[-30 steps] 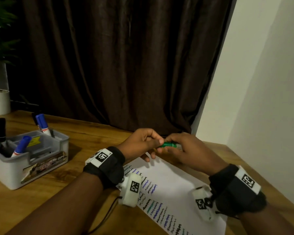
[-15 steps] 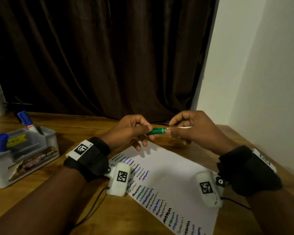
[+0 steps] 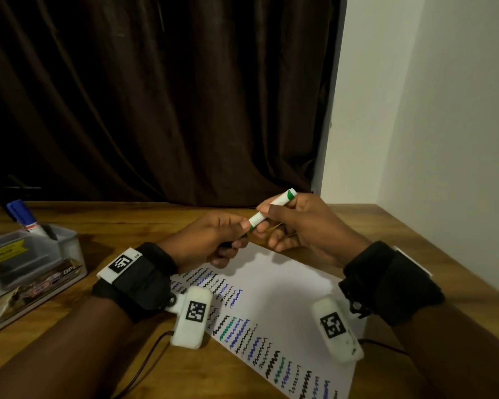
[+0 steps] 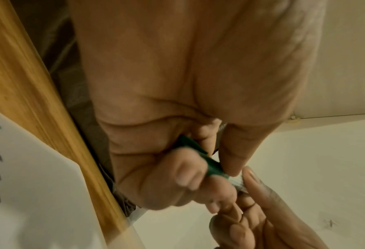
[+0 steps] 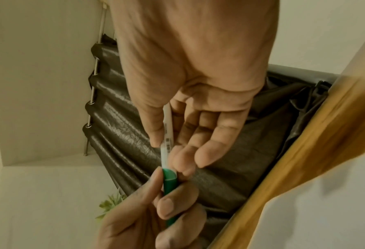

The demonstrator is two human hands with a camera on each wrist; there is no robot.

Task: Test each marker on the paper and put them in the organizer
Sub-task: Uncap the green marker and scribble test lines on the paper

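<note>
A green marker hangs in the air over the paper (image 3: 274, 283), held by both hands. My left hand (image 3: 241, 230) grips its green cap (image 4: 211, 166), which also shows in the right wrist view (image 5: 169, 182). My right hand (image 3: 267, 223) pinches the white barrel (image 3: 274, 204) between thumb and fingers (image 5: 167, 134). The barrel's back end tilts up to the right. Cap and barrel meet end to end; whether the cap is fully seated I cannot tell. The paper carries several rows of black, blue and green squiggles.
A grey organizer (image 3: 67, 254) stands on the wooden table (image 3: 127, 223) at the left, with a blue marker (image 3: 23, 217) upright in it. A dark curtain hangs behind the table and a white wall (image 3: 444, 139) closes the right side.
The marker lay level between the hands before; now its white barrel tilts up to the right. Both hands keep their hold on it above the paper's far end.
</note>
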